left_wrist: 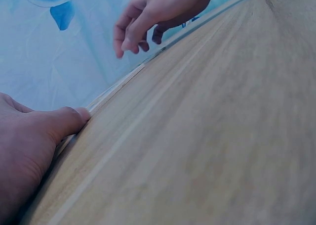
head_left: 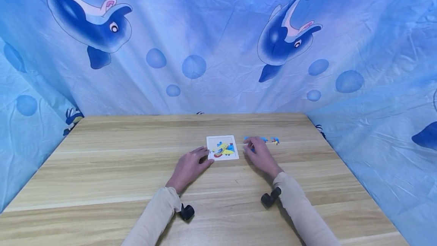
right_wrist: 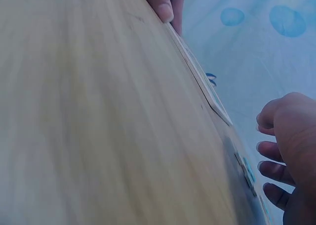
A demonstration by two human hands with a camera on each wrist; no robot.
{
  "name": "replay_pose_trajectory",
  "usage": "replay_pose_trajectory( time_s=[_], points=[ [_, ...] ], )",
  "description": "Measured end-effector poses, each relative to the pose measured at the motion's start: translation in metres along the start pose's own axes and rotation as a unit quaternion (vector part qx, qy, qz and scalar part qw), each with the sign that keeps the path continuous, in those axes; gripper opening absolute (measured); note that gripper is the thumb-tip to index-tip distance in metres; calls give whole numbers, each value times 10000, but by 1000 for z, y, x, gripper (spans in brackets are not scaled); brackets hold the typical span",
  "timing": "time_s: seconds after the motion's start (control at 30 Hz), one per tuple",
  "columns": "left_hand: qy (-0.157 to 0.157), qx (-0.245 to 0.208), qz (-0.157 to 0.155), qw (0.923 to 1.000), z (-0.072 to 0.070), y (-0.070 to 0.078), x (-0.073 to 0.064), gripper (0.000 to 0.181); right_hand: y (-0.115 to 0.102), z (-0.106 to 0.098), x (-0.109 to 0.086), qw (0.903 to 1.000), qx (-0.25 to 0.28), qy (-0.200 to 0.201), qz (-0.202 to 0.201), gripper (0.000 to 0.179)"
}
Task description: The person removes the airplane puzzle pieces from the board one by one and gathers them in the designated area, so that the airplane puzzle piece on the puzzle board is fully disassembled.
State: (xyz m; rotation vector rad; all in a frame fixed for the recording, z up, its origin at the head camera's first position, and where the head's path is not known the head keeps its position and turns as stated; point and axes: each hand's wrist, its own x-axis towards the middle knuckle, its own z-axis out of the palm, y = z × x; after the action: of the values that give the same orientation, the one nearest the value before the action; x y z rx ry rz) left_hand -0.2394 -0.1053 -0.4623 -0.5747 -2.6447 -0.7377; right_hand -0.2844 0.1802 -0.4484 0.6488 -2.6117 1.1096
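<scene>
A square puzzle board (head_left: 221, 137) with a white border lies on the wooden table, a yellow plane partly pieced together inside it. My left hand (head_left: 191, 165) grips its near left corner, thumb on the near edge and fingers along the left side. In the right wrist view the left thumb (right_wrist: 164, 11) touches the board's edge. Just right of the board, my right hand (head_left: 260, 155) hovers over loose blue puzzle pieces (head_left: 264, 139) and partly hides them. Its fingers (left_wrist: 132, 37) hang loosely bent, with nothing visible between them.
One more loose puzzle piece (head_left: 275, 140) lies to the right of the right hand. The wooden table (head_left: 136, 170) reaches back to a blue curtain (head_left: 225, 86) printed with dolphins and bubbles. Small black cameras (head_left: 187, 213) sit on both wrists.
</scene>
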Motion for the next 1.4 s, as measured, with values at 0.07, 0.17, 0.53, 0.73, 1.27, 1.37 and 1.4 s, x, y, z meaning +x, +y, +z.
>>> replay_pose_trajectory(
  time_s=[0.07, 0.17, 0.53, 0.73, 1.27, 1.37, 1.4],
  points=[
    [-16, 5, -6, 10000, 0, 0, 0, 42, -3, 3, 1, 10000, 49, -55, -28, 19],
    [-67, 3, -42, 10000, 0, 0, 0, 43, -8, 6, 3, 9998, 98, -158, 2, 19],
    [-58, -11, -52, 10000, 0, -1, 0, 44, -19, 19, 14, 9991, 53, -419, 35, 19],
    [2, 9, 47, 10000, -1, -1, 0, 43, -24, 27, 18, 9986, 42, -519, -43, 17],
    [40, 57, 106, 9999, 0, -2, 0, 43, -31, 42, 28, 9976, -426, -539, -54, 21],
    [69, 50, 134, 9999, 0, -3, 0, 42, -32, 44, 30, 9968, -597, -532, -88, 23],
    [70, 63, 137, 9999, 0, -3, 0, 42, -33, 45, 31, 9964, -658, -527, -111, 23]
  ],
)
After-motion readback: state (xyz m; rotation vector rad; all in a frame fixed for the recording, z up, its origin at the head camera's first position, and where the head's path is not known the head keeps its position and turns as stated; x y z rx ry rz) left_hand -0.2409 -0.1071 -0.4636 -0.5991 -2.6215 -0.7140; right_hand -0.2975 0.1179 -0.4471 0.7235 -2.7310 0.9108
